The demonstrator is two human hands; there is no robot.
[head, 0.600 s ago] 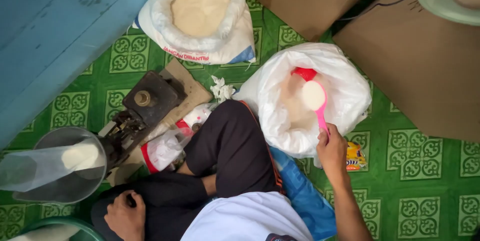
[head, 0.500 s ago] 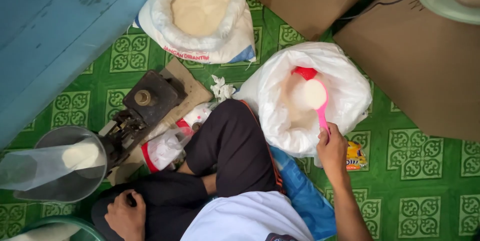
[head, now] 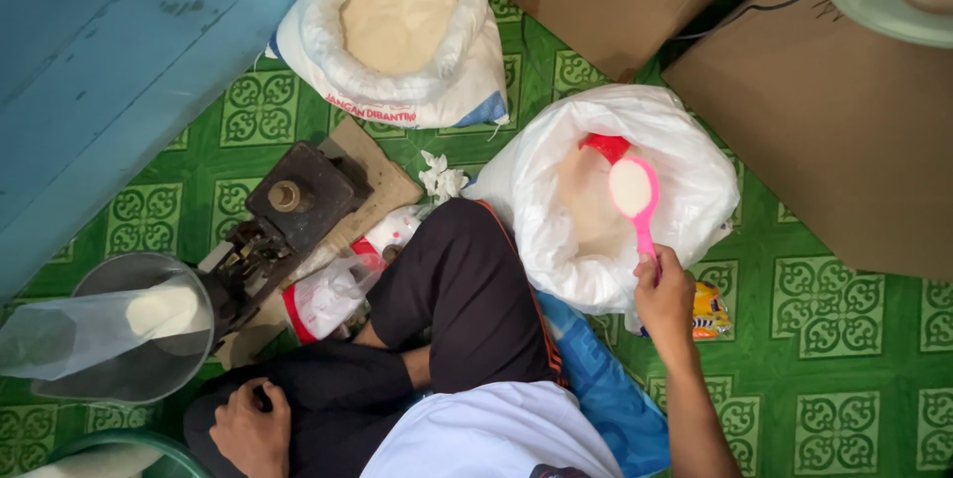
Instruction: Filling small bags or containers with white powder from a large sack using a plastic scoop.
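Note:
My right hand (head: 663,297) grips the handle of a pink scoop (head: 635,192) heaped with white powder, held just above the open white sack (head: 685,180) to my right. A red object (head: 606,146) lies inside that sack. My left hand (head: 246,428) rests on my dark trouser knee at the lower left, fingers loosely curled, holding nothing. To the left, a clear plastic bag (head: 94,331) with a little white powder lies in the metal pan (head: 139,374) of a black balance scale (head: 288,215).
A second open sack of pale powder (head: 397,26) stands at the top. Brown cardboard boxes (head: 834,131) fill the right and top. A blue wooden wall (head: 109,71) runs along the left. A green patterned mat (head: 854,369) covers the floor; a blue bag (head: 606,389) lies beside my leg.
The loaded pink scoop has drifted slightly to the right and nearer over the sack. My left hand has stayed on my knee.

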